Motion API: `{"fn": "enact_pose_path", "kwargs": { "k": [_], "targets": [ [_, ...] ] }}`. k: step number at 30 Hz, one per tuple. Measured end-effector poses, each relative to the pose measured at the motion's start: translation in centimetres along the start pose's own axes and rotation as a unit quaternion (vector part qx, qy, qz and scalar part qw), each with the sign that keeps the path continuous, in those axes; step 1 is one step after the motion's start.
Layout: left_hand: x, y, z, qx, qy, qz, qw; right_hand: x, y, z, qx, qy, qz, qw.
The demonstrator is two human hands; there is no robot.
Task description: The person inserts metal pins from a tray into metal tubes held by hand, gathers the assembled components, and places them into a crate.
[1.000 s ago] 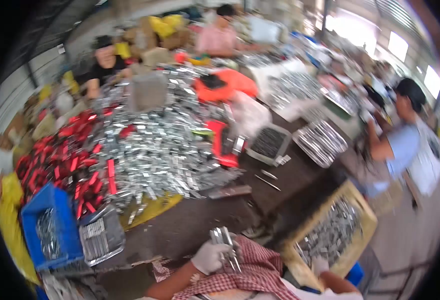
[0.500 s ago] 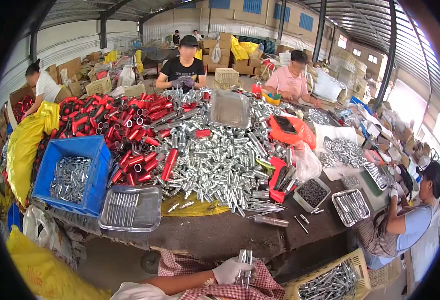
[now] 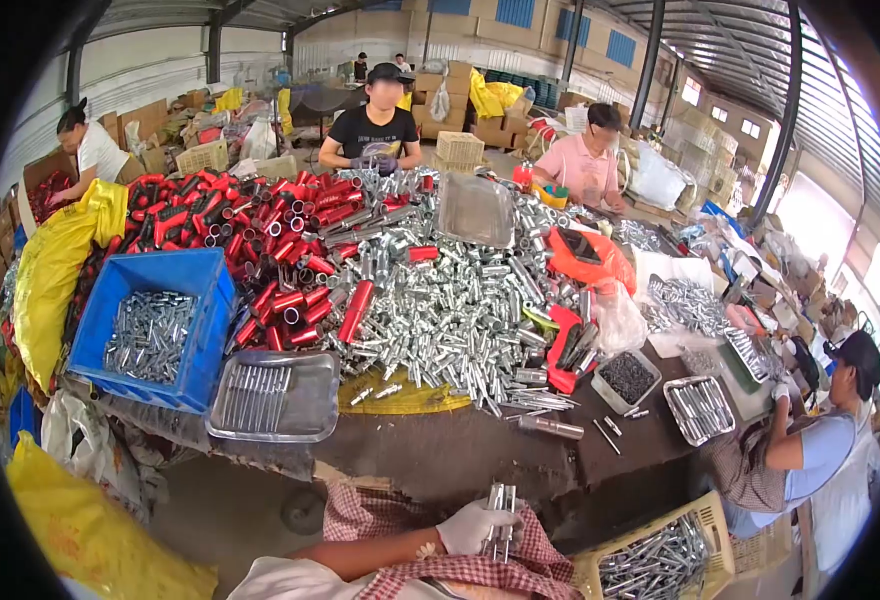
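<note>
My left hand (image 3: pixel 472 528), in a white glove, is closed around several upright silver metal tubes (image 3: pixel 501 507) above a red checkered cloth (image 3: pixel 360 512) at the bottom centre. My right hand is out of view. To the right of the held tubes, a yellow crate (image 3: pixel 722 545) holds many silver metal parts (image 3: pixel 655 562). Beyond my left hand lies the dark table edge (image 3: pixel 410 458).
Silver parts (image 3: pixel 440 325) and red tubes (image 3: pixel 358 310) are heaped across the table. A blue bin (image 3: pixel 150 372) and a metal tray (image 3: pixel 305 418) stand at the left. Co-workers sit across the table and at the right (image 3: pixel 825 440).
The view has swung left and steadied. My right hand, at the yellow crate one second ago, has left the view. My left hand still grips the silver tubes.
</note>
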State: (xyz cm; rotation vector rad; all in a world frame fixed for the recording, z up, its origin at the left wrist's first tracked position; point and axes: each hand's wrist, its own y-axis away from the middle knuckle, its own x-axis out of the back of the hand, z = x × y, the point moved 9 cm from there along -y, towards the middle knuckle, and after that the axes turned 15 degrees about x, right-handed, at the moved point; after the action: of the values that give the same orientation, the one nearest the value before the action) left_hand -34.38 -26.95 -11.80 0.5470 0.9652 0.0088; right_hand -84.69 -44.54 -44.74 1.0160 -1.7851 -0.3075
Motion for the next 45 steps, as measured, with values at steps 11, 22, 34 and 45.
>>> {"fn": "enact_pose_path", "kwargs": {
  "k": [11, 22, 34, 45],
  "targets": [
    [-0.1, 0.9, 0.2, -0.01, 0.027, 0.015, 0.999, 0.7, 3.9, 0.6, -0.004, -0.059, 0.027, 0.998],
    [-0.2, -0.2, 0.3, 0.001, 0.002, 0.022, 1.0, 5.0, 0.6, -1.2, 0.02, -0.108, 0.057, 0.992],
    [0.7, 3.4, 10.6, -0.148, 0.077, -0.032, 0.985, 11.1, -16.2, -16.0, 0.136, -0.151, 0.054, 0.978],
    [5.0, 2.1, 10.2, -0.131, 0.212, -0.1, 0.963, 19.4, -13.9, -17.1, 0.109, -0.192, 0.112, 0.969]
  ]
}}
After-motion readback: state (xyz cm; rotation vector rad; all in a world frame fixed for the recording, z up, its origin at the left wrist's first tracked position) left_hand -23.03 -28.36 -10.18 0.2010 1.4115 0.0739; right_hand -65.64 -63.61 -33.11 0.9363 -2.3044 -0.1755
